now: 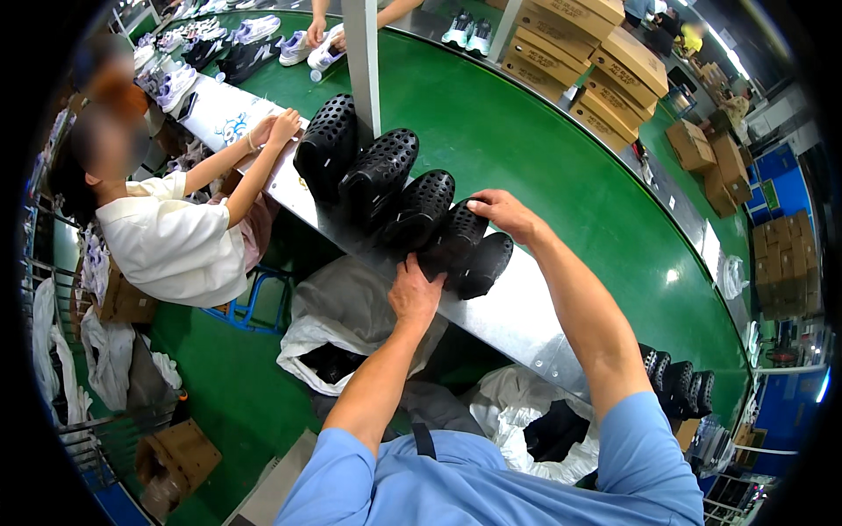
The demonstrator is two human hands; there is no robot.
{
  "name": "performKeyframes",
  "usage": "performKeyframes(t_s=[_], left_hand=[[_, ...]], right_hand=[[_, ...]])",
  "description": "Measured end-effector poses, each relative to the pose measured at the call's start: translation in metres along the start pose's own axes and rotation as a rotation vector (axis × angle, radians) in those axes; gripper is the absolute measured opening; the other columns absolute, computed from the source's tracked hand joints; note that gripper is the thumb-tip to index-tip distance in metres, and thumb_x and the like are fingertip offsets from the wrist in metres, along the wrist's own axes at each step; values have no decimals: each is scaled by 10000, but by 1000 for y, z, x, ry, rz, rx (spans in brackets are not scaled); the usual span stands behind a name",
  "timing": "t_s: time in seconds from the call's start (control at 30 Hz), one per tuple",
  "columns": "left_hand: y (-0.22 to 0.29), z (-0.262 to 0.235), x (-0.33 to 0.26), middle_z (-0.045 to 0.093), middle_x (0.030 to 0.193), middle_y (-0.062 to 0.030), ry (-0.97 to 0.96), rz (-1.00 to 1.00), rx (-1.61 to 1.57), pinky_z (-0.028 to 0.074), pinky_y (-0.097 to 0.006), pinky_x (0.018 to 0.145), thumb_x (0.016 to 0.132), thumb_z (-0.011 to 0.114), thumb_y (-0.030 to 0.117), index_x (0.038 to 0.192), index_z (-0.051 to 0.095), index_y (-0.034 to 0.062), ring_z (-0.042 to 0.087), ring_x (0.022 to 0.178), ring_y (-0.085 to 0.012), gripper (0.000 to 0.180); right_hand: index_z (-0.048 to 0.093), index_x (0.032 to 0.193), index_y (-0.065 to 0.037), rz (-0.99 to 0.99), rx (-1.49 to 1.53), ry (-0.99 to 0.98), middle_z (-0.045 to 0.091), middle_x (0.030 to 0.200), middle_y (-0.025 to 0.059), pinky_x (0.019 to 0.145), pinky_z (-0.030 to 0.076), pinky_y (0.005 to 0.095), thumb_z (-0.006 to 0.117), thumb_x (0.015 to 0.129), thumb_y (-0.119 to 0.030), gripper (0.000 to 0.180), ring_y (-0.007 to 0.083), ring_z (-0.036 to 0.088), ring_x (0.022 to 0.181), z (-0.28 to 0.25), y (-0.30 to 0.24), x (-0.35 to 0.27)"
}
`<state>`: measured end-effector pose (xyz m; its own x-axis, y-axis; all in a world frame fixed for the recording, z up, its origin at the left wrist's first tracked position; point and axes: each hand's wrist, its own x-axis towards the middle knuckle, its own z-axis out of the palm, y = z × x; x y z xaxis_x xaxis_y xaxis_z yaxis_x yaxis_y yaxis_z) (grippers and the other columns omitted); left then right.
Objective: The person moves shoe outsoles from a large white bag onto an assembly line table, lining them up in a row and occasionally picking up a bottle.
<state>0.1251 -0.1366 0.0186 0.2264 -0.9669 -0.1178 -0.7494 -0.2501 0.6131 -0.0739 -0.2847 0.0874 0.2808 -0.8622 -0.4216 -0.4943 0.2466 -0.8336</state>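
5 black perforated shoes (399,188) in row; 4 more (677,382) at right; 2 hands.

footwear factory packing line: a curved green conveyor belt (526,149) carries white sneakers (311,48), stacked brown shoe boxes (588,53) line its far side, and black perforated clogs (395,197) stand along the metal edge (517,316).

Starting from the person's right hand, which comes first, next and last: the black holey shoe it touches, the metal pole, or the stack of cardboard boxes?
From the right hand, in the head view:
1. The black perforated shoe, right under its fingers on the belt's metal edge.
2. The metal pole, up and to the left, behind the shoe row.
3. The stacked cardboard boxes, across the green belt, top right.
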Motion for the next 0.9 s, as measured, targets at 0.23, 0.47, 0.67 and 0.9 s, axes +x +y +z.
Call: performKeyframes(t_s=[0.23,0.47,0.67,0.9], left_hand=[[7,15,1,638,1154,-186,75,55,-20,549,-519,839,786,832,376,1343,521,33,675,1021,-405,725],[2,12,0,636,1162,-191,92,125,-18,549,-528,840,800,817,407,1328,530,29,672,1014,-417,711],[-6,8,1,638,1179,-196,59,49,-26,549,-518,851,800,820,408,1347,530,19,670,1033,-417,731],[-12,-4,-21,656,1162,-190,79,29,-46,558,-499,840,815,812,405,1355,530,31,683,1002,-391,714]], right_hand=[[588,1373,-34,-88,-477,354,615,1350,266,1063,451,475,544,1005,-481,580,418,562,1289,18,4,-17],[446,1462,54,95,-287,829,638,1180,259,694,622,417,641,989,-398,682,310,699,903,24,83,-110],[392,1435,42,248,444,567,637,1013,186,547,597,365,657,983,-284,617,228,664,672,75,44,-103],[395,1517,-86,300,399,550,586,1121,163,552,609,389,600,1011,-477,671,248,660,780,61,58,-117]])
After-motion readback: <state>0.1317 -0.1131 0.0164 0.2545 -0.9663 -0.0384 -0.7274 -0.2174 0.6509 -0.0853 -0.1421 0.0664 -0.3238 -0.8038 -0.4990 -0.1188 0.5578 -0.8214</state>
